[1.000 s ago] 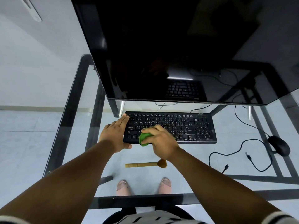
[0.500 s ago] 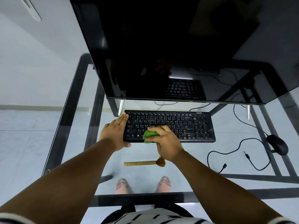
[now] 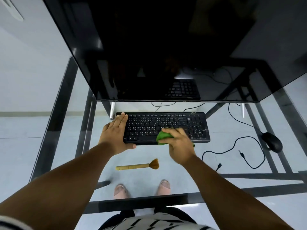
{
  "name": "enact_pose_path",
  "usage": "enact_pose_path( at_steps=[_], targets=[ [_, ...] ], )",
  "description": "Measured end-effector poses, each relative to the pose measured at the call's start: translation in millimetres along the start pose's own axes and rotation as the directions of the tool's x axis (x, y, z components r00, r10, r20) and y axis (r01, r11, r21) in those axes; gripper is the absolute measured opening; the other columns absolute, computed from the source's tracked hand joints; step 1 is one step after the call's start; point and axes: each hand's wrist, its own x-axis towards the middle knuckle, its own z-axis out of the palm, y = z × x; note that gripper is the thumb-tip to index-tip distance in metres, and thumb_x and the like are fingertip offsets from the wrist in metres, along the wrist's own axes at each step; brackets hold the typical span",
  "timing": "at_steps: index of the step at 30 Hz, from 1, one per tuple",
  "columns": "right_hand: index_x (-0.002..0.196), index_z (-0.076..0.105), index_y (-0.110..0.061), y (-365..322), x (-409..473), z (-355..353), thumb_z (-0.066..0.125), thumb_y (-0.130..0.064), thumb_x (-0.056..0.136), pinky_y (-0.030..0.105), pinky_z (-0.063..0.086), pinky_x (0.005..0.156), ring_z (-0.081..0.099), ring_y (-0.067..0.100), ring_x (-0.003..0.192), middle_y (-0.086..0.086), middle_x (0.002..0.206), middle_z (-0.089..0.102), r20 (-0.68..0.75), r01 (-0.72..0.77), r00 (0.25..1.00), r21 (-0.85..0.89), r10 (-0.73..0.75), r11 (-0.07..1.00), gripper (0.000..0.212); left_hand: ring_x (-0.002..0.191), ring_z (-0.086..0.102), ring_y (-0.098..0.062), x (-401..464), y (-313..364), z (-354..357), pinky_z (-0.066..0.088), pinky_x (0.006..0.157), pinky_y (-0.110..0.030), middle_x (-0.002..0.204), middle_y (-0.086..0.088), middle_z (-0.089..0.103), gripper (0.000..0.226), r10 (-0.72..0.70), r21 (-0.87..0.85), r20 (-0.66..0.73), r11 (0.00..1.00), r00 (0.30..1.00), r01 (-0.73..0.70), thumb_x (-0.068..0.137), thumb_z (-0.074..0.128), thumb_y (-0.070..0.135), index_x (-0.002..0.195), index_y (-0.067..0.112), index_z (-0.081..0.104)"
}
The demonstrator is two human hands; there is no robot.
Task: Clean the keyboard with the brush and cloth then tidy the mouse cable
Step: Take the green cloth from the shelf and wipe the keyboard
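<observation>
Frame centre: left hand (image 3: 114, 133) flat, fingers straight, on keyboard (image 3: 186, 125) left end. Right hand (image 3: 178, 144) grips green cloth (image 3: 162, 138) on lower keys. Brush (image 3: 137, 166) lies below; mouse (image 3: 272, 141) far right.

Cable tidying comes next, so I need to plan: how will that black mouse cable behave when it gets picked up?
The thin black mouse cable will probably be floppy and light, since it already lies in loose loops on the glass desk top. Its free plug end may swing. Pulling it could drag the black mouse across the smooth glass.
</observation>
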Motion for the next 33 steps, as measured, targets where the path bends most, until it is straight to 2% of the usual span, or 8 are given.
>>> enact_pose_path(
  at_steps=[4,10,14,16,19,24,28,33],
  targets=[
    [0.092,0.078,-0.037,-4.9,-4.4,5.3,0.066,0.007,0.074,0.033,0.052,0.083,0.048,0.021,0.106,-0.014,0.132,0.06,0.106,0.08,0.991,0.021,-0.082,0.997,0.049,0.15,-0.005,-0.016,14.7,30.0,4.7,0.005,0.12,-0.039,0.163,0.003,-0.008,0.129,0.048,0.043,0.043,0.998,0.998,-0.05,0.065,0.074,0.065,0.155,0.02,-0.008],
    [0.082,0.079,-0.032,49.5,-31.5,-13.4,0.066,0.015,0.067,0.038,0.056,0.077,0.054,0.026,0.102,-0.01,0.129,0.063,-0.001,-0.079,0.997,-0.01,0.079,0.997,0.05,0.15,-0.01,-0.02,31.9,40.2,-1.2,0.002,0.122,-0.043,0.163,-0.001,-0.012,0.142,0.025,0.153,0.103,0.987,0.994,-0.041,0.056,0.078,0.067,0.154,0.018,-0.012],
    [0.083,0.08,-0.031,51.7,-32.2,-16.6,0.066,0.011,0.069,0.039,0.056,0.077,0.055,0.026,0.103,-0.009,0.129,0.063,-0.028,-0.06,0.998,-0.044,0.059,0.997,0.047,0.15,-0.007,-0.022,35.3,25.0,-8.8,0.004,0.121,-0.046,0.163,-0.003,-0.009,0.146,-0.034,0.192,0.118,0.981,0.992,0.011,0.05,0.077,0.074,0.154,0.019,-0.01],
    [0.085,0.079,-0.032,46.9,-28.6,-13.1,0.067,0.007,0.072,0.04,0.055,0.078,0.054,0.025,0.104,-0.009,0.129,0.062,-0.021,-0.026,0.999,-0.05,0.025,0.998,0.044,0.15,-0.002,-0.023,32.1,14.5,-12.7,0.005,0.12,-0.048,0.163,-0.004,-0.004,0.14,-0.06,0.175,0.096,0.984,0.994,0.042,0.052,0.073,0.077,0.154,0.018,-0.004],
    [0.09,0.078,-0.035,33.4,-18.8,-7.2,0.069,0.005,0.072,0.042,0.055,0.083,0.051,0.025,0.107,-0.008,0.131,0.061,0.028,0.093,0.995,-0.076,-0.091,0.993,0.044,0.149,0.01,-0.022,26.3,-1.4,-15.2,0.009,0.121,-0.049,0.163,-0.004,0.009,0.117,-0.092,0.131,0.018,0.987,0.996,0.088,0.069,0.06,0.077,0.154,0.016,0.009],
    [0.094,0.077,-0.039,-6.2,12.4,3.8,0.072,0.004,0.07,0.039,0.053,0.085,0.044,0.019,0.111,-0.009,0.133,0.06,0.134,0.263,0.958,-0.056,-0.254,0.963,0.049,0.148,0.018,-0.02,13.5,-23.7,-12.1,0.011,0.121,-0.046,0.162,0.0,0.015,0.079,-0.117,0.102,0.001,0.988,0.993,0.116,0.092,0.05,0.049,0.155,0.019,0.012],
    [0.095,0.077,-0.039,-40.0,34.2,16.3,0.067,0.004,0.071,0.037,0.049,0.087,0.052,0.023,0.11,-0.01,0.135,0.058,0.226,0.347,0.915,-0.022,-0.334,0.938,0.05,0.149,0.014,-0.015,1.5,-39.6,-5.7,0.012,0.121,-0.041,0.163,0.003,0.013,0.072,-0.058,0.108,0.01,0.993,0.998,0.057,0.096,0.049,0.035,0.155,0.022,0.01],
    [0.098,0.077,-0.037,-76.0,50.4,30.1,0.064,0.005,0.075,0.041,0.047,0.09,0.049,0.026,0.114,-0.008,0.138,0.055,0.275,0.358,0.896,0.017,-0.349,0.933,0.05,0.15,0.011,-0.014,-9.6,-50.8,-3.2,0.014,0.12,-0.042,0.163,0.006,0.012,0.072,-0.047,0.054,-0.005,0.997,0.999,0.047,0.096,0.051,0.037,0.155,0.023,0.012]
  ],
)
